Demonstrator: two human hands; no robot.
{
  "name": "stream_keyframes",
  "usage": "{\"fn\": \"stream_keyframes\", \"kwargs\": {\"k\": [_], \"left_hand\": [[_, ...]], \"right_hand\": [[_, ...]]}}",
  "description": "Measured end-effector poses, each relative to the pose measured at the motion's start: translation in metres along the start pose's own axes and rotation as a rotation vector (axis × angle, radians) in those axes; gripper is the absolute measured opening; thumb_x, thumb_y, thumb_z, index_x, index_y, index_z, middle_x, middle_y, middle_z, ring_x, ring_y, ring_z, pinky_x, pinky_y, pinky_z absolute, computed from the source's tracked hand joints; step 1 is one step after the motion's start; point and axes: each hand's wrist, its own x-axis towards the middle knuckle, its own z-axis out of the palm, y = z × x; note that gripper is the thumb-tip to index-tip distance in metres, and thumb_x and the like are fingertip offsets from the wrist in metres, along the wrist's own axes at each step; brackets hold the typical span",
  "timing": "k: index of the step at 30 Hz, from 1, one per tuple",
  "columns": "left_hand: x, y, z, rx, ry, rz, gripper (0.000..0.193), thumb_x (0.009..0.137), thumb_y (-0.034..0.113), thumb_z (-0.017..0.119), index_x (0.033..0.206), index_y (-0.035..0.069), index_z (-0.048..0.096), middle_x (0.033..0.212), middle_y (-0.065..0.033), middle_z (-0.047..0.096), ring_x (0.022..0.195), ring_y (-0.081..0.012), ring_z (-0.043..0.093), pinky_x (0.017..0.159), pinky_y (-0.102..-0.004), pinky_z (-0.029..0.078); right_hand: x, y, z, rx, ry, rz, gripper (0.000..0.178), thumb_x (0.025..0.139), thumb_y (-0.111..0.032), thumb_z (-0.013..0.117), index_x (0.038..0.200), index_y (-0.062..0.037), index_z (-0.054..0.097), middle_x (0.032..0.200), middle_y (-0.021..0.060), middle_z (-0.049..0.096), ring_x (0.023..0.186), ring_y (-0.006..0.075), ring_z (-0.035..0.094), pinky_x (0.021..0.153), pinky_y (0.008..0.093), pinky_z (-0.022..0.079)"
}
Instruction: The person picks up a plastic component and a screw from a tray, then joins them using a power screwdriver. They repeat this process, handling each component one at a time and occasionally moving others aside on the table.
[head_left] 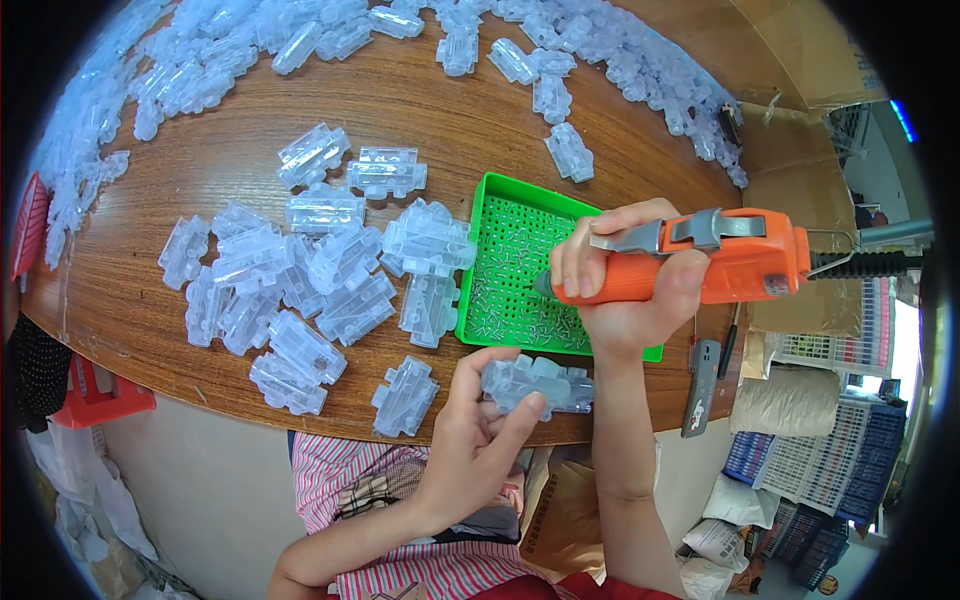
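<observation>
My right hand [630, 280] is wrapped round an orange electric screwdriver [740, 262] with a metal lever on its side. Its dark nose points down to the left over a green perforated tray [474, 325], where many small silver screws [515, 285] lie scattered. Just below the tray, at the table's front edge, my left hand [485, 430] grips a clear plastic toy-car-shaped casing [535, 385] between thumb and fingers. Another such casing [405, 396] lies on the table left of that hand. The screwdriver's tip is too small to make out.
Loose clear casings [250, 260] cover the wooden table [130, 290] left of the tray, and long heaps of them [640, 70] line its far edge. A grey-handled tool [702, 375] lies at the right edge. Cardboard [795, 200] stands on the right; a red stool [100, 395] is at the left.
</observation>
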Motion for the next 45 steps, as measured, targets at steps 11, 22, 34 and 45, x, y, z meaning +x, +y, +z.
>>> {"fn": "stream_keyframes", "kwargs": {"k": [11,22,34,45], "left_hand": [[0.010,-0.014,0.003,-0.241,0.137,0.080,0.039,0.093,0.001,0.055,0.121,-0.001,0.029,0.118,-0.0131,0.048,0.102,-0.0129,0.057,0.086,-0.0226,0.048],[0.015,-0.019,0.005,-0.217,0.181,0.122,0.036,0.092,0.001,0.056,0.115,-0.002,0.027,0.114,-0.0159,0.049,0.104,-0.0156,0.057,0.087,-0.0248,0.049],[0.017,-0.020,0.002,-0.255,0.157,0.140,0.037,0.091,-0.001,0.056,0.115,-0.003,0.027,0.115,-0.0161,0.048,0.104,-0.0182,0.057,0.089,-0.0273,0.049],[0.017,-0.020,0.001,-0.171,0.122,0.193,0.036,0.091,-0.003,0.056,0.114,-0.002,0.029,0.109,-0.0135,0.049,0.098,-0.0151,0.060,0.079,-0.0228,0.052]], "right_hand": [[-0.008,0.009,0.000,-0.044,0.007,0.035,0.064,0.089,-0.064,0.043,0.092,-0.0008,0.049,0.053,0.0038,0.043,0.044,0.0137,0.042,0.040,0.0279,0.035],[-0.010,0.008,0.001,-0.076,-0.037,0.033,0.065,0.088,-0.066,0.044,0.094,-0.0012,0.050,0.055,0.0040,0.045,0.045,0.0142,0.043,0.043,0.0283,0.037],[-0.022,-0.064,0.021,0.122,-0.308,-0.004,0.075,0.078,-0.073,0.054,0.099,-0.0004,0.050,0.064,0.0065,0.057,0.054,0.0172,0.052,0.048,0.0313,0.045],[-0.023,-0.050,0.022,0.048,-0.399,0.061,0.067,0.071,-0.058,0.074,0.098,0.0001,0.052,0.066,0.0086,0.057,0.058,0.0192,0.053,0.052,0.0327,0.043]]}}
